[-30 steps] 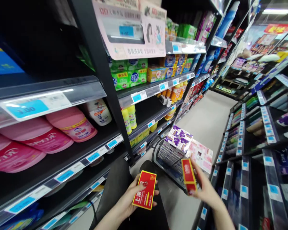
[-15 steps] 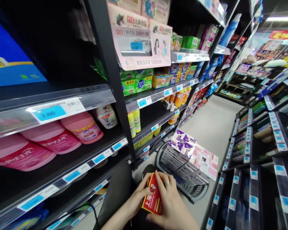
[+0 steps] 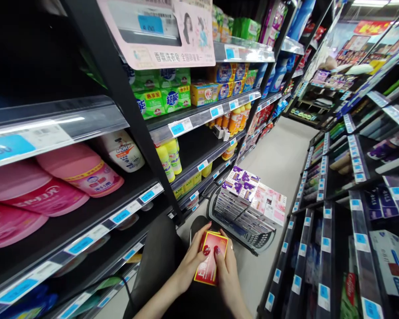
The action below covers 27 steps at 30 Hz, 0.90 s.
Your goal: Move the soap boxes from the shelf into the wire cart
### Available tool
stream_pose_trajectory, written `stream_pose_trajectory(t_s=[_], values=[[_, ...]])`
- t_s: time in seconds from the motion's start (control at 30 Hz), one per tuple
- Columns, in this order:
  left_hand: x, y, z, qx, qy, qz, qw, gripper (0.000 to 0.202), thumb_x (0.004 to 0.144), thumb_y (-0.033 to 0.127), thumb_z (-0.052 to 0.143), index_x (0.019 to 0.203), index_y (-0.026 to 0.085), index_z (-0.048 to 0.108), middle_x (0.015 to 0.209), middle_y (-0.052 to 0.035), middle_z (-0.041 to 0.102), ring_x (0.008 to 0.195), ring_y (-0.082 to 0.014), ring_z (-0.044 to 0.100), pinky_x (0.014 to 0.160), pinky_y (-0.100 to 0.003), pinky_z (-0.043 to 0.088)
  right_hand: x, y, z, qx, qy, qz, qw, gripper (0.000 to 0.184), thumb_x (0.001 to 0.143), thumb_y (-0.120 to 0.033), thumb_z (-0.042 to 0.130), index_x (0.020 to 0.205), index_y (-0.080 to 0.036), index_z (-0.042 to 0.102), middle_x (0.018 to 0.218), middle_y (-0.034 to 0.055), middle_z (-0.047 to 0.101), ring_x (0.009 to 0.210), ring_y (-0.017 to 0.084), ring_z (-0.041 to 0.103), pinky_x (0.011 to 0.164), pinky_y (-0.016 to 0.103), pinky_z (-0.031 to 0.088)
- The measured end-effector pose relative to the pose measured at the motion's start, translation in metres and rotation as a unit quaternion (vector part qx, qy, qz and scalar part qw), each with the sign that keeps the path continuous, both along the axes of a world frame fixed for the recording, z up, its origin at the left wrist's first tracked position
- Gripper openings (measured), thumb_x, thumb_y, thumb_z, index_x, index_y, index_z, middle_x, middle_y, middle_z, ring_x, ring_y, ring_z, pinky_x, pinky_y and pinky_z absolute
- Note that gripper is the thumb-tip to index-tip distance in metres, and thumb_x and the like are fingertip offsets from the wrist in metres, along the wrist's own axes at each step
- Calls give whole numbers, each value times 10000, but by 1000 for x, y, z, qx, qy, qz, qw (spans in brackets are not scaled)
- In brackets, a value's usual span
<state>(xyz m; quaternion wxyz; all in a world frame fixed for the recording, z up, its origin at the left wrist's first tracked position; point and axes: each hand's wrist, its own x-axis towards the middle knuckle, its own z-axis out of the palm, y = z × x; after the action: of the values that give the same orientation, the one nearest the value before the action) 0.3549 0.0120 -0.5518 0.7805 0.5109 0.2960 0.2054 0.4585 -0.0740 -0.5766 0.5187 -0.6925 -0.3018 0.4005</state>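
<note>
The left hand (image 3: 190,262) and right hand (image 3: 228,262) grip a red, yellow-edged cardboard box (image 3: 211,263) between them, above dark-trousered legs (image 3: 162,254), near a black plastic basket (image 3: 260,241). If either loosens, it could slip to the grey floor (image 3: 286,146).

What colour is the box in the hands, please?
The box is red with yellow edges; head view.

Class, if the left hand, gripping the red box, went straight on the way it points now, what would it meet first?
The left hand would probably meet the shopping basket first, beyond the red box in the picture, though depth is unclear and the hand might pass above it.
</note>
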Motion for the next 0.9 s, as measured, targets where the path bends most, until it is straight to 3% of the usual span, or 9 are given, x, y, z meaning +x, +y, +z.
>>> stream_pose_trajectory(t_s=[0.17,0.27,0.47,0.57,0.7,0.8,0.9], values=[[4,3,-7,1,-3,-14,1000,739,835,478,508,1458,234,193,1525,-48,123,1393,-267,151,1135,-371,183,2,1,3,25,-11,-43,999,552,886,-535,402,1305,-179,352,1372,127,351,1252,228,386,1082,421,287],[5,2,-7,-12,-16,-2,1000,783,810,486,548,1449,228,175,1526,-60,108,1374,-277,207,1111,-348,248,4,1,5,31,-12,-59,998,499,878,-529,425,1245,-193,385,1311,110,417,1190,224,436,1051,417,322],[10,-5,-7,-59,-2,92,994,813,723,473,661,1349,199,221,1344,-139,406,1115,-297,515,915,-360,446,7,-5,4,17,62,-71,995,502,869,-535,442,1234,-198,369,1256,100,466,1126,221,496,994,409,402],[12,-5,-11,-61,4,95,994,780,716,448,674,1317,207,240,1283,-121,453,1083,-278,529,919,-363,443,13,-12,9,7,-32,-31,999,587,873,-503,450,1361,-229,272,1359,102,359,1245,229,401,1061,431,337],[12,-2,-15,-35,26,82,996,703,739,458,643,1281,200,277,1255,-117,469,1084,-278,524,905,-357,442,29,-22,25,-1,-256,77,964,1071,655,-532,702,1460,-219,70,1421,155,160,1346,316,214,1074,489,300],[11,-2,-15,-10,54,59,997,686,731,463,652,1266,192,320,1204,-115,507,1022,-268,550,893,-360,438,39,-25,37,-16,-321,145,936,1206,547,-560,761,1466,-204,65,1408,171,178,1320,339,226,1057,503,321],[13,-4,-17,21,73,51,996,667,708,440,683,1250,189,387,1227,-116,499,1055,-274,527,918,-350,413,42,-22,43,-13,-349,196,916,1123,551,-399,772,1447,-175,134,1336,164,310,1228,317,321,1024,472,369]])
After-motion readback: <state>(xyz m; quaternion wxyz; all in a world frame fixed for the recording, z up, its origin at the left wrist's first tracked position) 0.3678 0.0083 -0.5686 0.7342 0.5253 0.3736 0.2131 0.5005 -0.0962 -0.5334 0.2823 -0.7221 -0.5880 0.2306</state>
